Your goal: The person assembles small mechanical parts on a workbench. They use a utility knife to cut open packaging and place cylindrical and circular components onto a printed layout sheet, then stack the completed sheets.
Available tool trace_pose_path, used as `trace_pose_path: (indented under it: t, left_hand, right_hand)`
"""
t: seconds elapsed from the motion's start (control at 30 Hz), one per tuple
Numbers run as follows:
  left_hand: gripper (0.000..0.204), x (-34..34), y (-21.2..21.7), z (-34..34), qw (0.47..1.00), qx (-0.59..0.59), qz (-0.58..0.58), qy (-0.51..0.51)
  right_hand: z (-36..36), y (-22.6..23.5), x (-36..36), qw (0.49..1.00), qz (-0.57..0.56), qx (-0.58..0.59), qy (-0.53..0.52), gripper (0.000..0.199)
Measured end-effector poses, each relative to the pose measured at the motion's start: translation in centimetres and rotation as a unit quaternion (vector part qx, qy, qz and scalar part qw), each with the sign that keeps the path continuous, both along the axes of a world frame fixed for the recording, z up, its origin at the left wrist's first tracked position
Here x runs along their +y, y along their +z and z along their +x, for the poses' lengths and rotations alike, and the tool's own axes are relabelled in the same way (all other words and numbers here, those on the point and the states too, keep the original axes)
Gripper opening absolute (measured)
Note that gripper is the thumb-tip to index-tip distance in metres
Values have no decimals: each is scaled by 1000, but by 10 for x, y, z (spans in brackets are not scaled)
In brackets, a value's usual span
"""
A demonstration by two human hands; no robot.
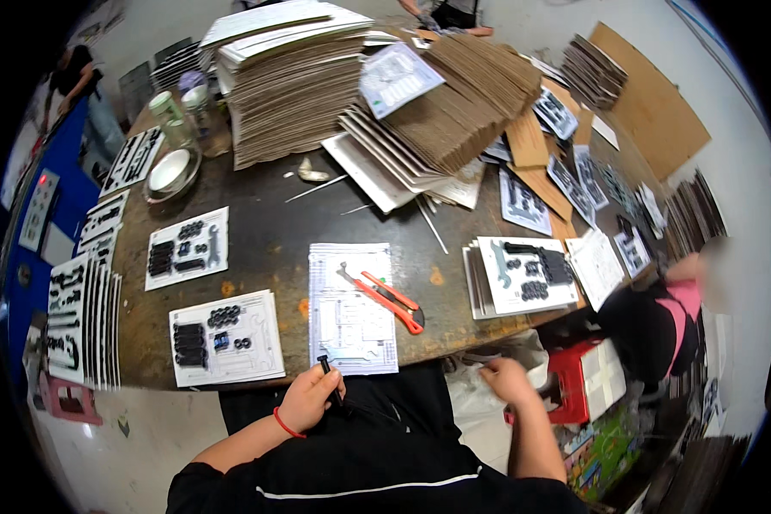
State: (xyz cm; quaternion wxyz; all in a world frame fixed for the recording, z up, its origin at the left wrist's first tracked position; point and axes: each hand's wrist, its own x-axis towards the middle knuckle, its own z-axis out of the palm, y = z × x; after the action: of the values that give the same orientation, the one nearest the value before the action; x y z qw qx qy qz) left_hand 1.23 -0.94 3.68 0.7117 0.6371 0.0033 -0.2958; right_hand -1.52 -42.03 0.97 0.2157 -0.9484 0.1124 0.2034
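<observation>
Left hand point(307, 398) pinching a small black bolt point(325, 366) at the near table edge point(146, 377), just below the printed sheet point(351, 308). Right hand point(505, 379) off the edge, over a plastic bag point(480, 403) — grip blurred, cannot tell. Could slip from so light a pinch and drop to the floor. Red utility knife point(390, 301) just beyond — blade state unclear.
</observation>
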Motion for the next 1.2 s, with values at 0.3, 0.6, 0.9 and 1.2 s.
trace_pose_path:
  t: [0.3, 0.6, 0.9, 1.2]
  left_hand:
    - [30, 12, 14, -19, 995, -49, 47, 79]
    - [26, 57, 0, -48, 991, -21, -6, 134]
    - [15, 118, 9, -33, 982, -11, -75, 173]
    - [18, 148, 0, 17, 747, -417, 517, 30]
  right_hand:
    - [8, 45, 229, 906, 387, 20, 170, 22]
    - [20, 50, 283, 899, 342, 38, 269, 27]
    - [39, 50, 301, 929, 314, -101, 168, 18]
    - [75, 44, 357, 888, 149, -270, 341, 15]
